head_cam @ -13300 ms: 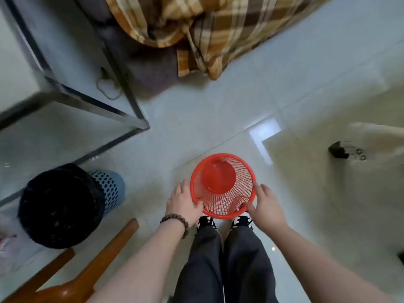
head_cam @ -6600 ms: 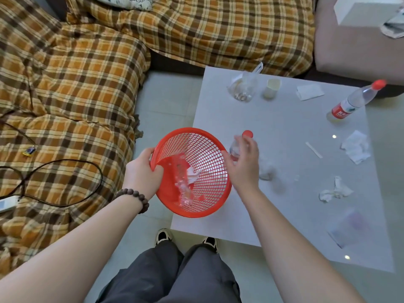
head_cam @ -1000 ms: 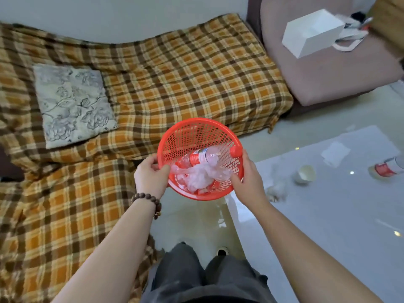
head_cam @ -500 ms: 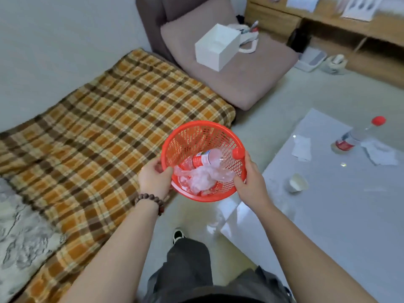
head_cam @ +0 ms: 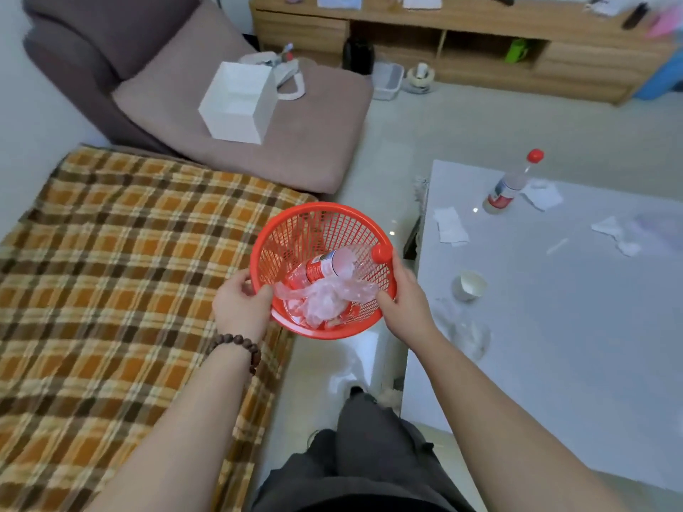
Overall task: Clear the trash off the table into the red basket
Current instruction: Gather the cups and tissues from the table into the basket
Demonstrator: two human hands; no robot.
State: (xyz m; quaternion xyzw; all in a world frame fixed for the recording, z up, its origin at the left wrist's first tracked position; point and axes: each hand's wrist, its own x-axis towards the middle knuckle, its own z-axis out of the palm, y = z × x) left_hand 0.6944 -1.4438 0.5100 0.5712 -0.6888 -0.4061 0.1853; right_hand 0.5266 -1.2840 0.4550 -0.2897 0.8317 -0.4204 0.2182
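I hold the red basket (head_cam: 295, 230) in the air between the sofa and the table, tilted toward me. My left hand (head_cam: 240, 308) grips its left rim and my right hand (head_cam: 404, 301) grips its right rim. Inside lie a clear bottle with a red cap (head_cam: 332, 264) and a crumpled clear plastic bag (head_cam: 325, 297). On the grey table (head_cam: 554, 364) to the right stand an upright bottle with a red cap (head_cam: 510, 186) and a small white paper cup (head_cam: 469, 286). Around them lie a crumpled clear wrapper (head_cam: 465, 330) and several white tissue scraps (head_cam: 449, 225).
A plaid-covered sofa (head_cam: 111, 290) fills the left side. A mauve cushion seat (head_cam: 295, 142) behind it carries a white box (head_cam: 236, 105). A wooden cabinet (head_cam: 462, 42) runs along the far wall. My legs in dark trousers (head_cam: 369, 456) stand on the tiled floor beside the table edge.
My view has swung to the right, bringing more of the table and the cabinet into sight. Both hands keep their grip on the basket, whose contents have stayed put.
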